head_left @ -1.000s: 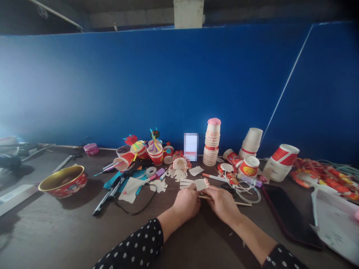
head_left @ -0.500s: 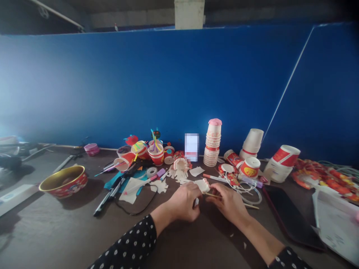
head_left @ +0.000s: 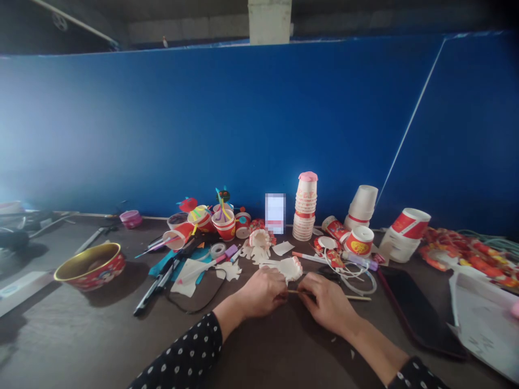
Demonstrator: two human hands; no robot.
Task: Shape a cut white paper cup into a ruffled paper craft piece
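A thin wooden stick (head_left: 359,297) lies level between my hands, its right end poking out past my right hand (head_left: 330,302). My left hand (head_left: 261,292) is closed around the stick's left part, and that end is hidden by the fingers. The fingers of my right hand pinch the stick a short way along. Just beyond them sits a cut white paper-cup piece (head_left: 291,268) with a red-patterned rim. Another cut paper cup (head_left: 260,246) with splayed white strips rests behind it. A marker with a red end (head_left: 308,256) is close by.
At the back stands a tall stack of paper cups (head_left: 305,210). A gold-lined bowl (head_left: 91,270) is on the left, with a black utility knife (head_left: 156,286) nearer me. To the right lie a dark phone (head_left: 421,313), white tubing (head_left: 367,283) and paper sheets (head_left: 482,324).
My two hands have come closer together and a little lower. The stick now shows more clearly between them and on the right. The cut cup piece is uncovered more.
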